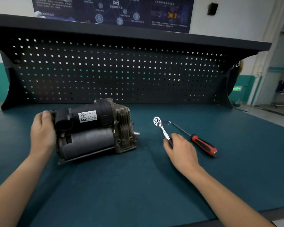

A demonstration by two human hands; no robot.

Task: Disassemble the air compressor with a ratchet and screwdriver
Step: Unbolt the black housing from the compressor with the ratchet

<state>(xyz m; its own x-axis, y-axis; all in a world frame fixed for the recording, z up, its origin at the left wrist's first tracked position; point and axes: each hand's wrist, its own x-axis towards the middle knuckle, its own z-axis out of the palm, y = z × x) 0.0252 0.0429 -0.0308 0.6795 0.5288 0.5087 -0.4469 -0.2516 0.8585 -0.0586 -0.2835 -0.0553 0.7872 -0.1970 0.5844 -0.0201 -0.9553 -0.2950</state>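
A: Where does it lie?
B: Left of centre on the dark green tabletop (138,185): a grimy black-and-grey metal air compressor (95,128), long axis left-right, the left hand (43,133) clasping its left end.
A: Tools?
B: To its right, the right hand (180,149) curls round the chrome ratchet (161,126) at its handle; the red-and-black screwdriver (203,145) lies beside it, untouched.

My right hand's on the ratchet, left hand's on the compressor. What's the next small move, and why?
Probably lift the chrome ratchet with the black grip off the dark green bench mat and carry its head to the grey finned metal end of the black air compressor. The right hand grips its handle, the left hand holds the compressor's other end, and the red-and-black screwdriver lies untouched.
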